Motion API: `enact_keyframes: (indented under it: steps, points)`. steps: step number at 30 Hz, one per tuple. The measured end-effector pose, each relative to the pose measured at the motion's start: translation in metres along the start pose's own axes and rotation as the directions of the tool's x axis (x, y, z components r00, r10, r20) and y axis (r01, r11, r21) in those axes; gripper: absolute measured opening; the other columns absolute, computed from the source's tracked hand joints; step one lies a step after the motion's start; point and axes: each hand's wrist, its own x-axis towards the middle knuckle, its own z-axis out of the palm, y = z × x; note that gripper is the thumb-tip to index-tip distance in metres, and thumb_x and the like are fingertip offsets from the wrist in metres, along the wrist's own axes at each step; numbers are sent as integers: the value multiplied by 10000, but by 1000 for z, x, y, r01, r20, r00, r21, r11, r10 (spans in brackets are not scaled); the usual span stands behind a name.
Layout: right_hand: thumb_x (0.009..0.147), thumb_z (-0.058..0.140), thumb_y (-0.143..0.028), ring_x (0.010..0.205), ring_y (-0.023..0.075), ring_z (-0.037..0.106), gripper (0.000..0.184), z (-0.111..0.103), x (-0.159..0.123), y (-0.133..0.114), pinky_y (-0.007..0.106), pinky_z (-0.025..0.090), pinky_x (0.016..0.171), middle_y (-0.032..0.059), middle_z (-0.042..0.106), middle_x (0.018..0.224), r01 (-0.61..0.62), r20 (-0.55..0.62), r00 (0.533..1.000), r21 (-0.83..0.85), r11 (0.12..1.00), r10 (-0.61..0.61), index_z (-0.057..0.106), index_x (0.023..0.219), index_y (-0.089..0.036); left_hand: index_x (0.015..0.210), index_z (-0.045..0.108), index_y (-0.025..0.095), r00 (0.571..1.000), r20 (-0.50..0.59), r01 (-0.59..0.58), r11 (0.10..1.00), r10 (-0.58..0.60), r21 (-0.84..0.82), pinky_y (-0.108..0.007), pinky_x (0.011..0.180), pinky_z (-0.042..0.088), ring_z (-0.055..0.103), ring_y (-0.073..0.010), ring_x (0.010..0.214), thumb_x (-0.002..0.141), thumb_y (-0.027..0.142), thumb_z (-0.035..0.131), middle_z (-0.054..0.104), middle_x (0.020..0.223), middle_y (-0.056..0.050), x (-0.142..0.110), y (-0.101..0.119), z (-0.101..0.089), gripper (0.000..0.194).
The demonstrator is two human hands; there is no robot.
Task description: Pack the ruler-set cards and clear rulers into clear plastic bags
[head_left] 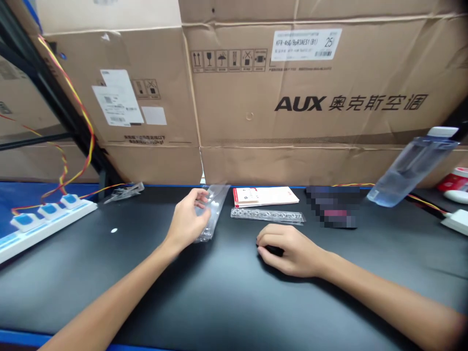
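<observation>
My left hand [188,218] is over the table with its fingers loosely bent and the thumb apart from them. Right beside and behind it is a clear plastic bag [215,217]; whether the fingertips touch the bag I cannot tell. My right hand [288,251] rests on the dark table, fingers curled round a small black object [274,250] mostly hidden by them. Beyond that hand lies a flat, clear plastic strip [266,215] with a patterned surface. Behind the strip is a small stack of white and red printed papers [274,196].
A white power strip [47,226] with blue sockets lies at left, near crumpled clear plastic [126,191] and a small white piece [114,230]. Rightward are a blurred-out dark item [332,207], a tilted water bottle [409,168] and a white plug [457,222]. Cardboard boxes [234,117] wall the back.
</observation>
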Motion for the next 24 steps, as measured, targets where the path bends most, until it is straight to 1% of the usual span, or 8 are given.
enact_keyframes:
  steps: [4,7,9,12,15,17,19,24]
  points:
    - [960,549,-240,824,194,642,151,-3,1,1,337,522,776,85,712,904,-96,16,995,92,991,95,677,894,-193,1040,620,199,970,-147,-200,979,192,-43,-243,680,486,581,-127,717,860,113,568,619,841,9,-13,21,-6,206]
    - [971,596,-357,864,190,664,191,-6,3,-5,345,528,821,76,725,987,-320,40,944,358,877,328,680,1037,-199,1018,620,192,855,-192,-494,869,483,-13,-252,725,489,580,-126,747,892,15,536,625,853,-8,-34,43,-7,233]
    - [934,656,-443,945,204,681,377,-6,4,-13,362,534,861,86,716,1105,-385,101,901,638,667,423,606,1230,-216,1073,618,191,759,-104,-647,762,643,-3,-268,763,495,613,-145,822,891,-28,527,665,926,-39,-51,55,-3,299]
    - [870,729,-460,1034,227,678,606,-2,4,-27,388,517,917,94,702,1183,-357,218,901,864,356,376,495,1378,-228,1124,629,146,598,68,-800,600,799,-19,-304,661,460,582,-165,718,887,-17,488,686,873,-63,-72,68,7,321]
    - [894,678,-333,1014,212,683,441,2,4,-32,366,492,930,74,736,1115,-407,311,886,876,257,343,583,1305,-205,1084,642,119,503,222,-838,535,835,-111,-334,641,452,604,-192,720,877,31,483,696,839,-71,-80,74,14,276]
    - [857,606,-205,925,184,698,418,3,3,-27,327,499,862,64,755,1069,-420,333,872,886,197,358,609,1275,-198,1115,626,121,501,254,-810,551,828,-199,-337,667,475,639,-197,764,883,84,532,713,883,-75,-78,75,14,252]
    - [750,557,-114,853,161,705,551,3,3,-21,288,499,791,59,764,1054,-426,358,862,896,128,358,594,1292,-201,1167,599,137,527,236,-776,575,817,-258,-324,696,499,659,-184,791,891,105,566,722,916,-72,-74,75,11,280]
    - [631,533,-46,890,177,728,669,-4,7,-20,301,520,825,30,773,969,-486,441,851,867,110,285,581,1281,-199,1233,582,192,686,185,-686,710,704,-160,-335,856,528,665,-204,972,897,125,628,709,1097,-87,-68,68,8,346]
